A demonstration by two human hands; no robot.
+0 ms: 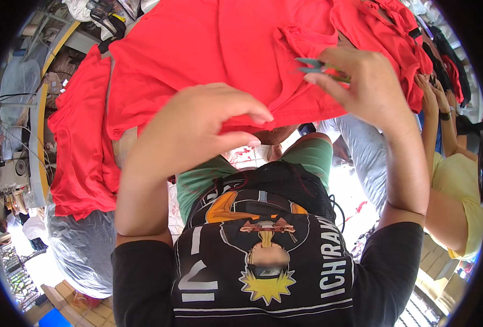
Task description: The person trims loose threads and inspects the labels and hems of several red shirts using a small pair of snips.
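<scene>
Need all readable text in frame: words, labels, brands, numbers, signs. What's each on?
Described by look, not copied out:
Black T-shirt, picture right: a line of white capital letters, legible.
Black T-shirt, picture left: large white block characters, partly creased.
Red fabric: none visible.
Thread snips: no legible marking.
Background: anything there is too small to read.

A big, bright red cloth [190, 57] spreads wide at 12 o'clock, mostly smooth with a few soft folds, and bunched up and wrinkly toward 2 o'clock. Small snips [319, 65] with two gray blades sit in the right hand [361, 82] at 1 o'clock, over the cloth, their parted tips pointing to 9 o'clock.
</scene>
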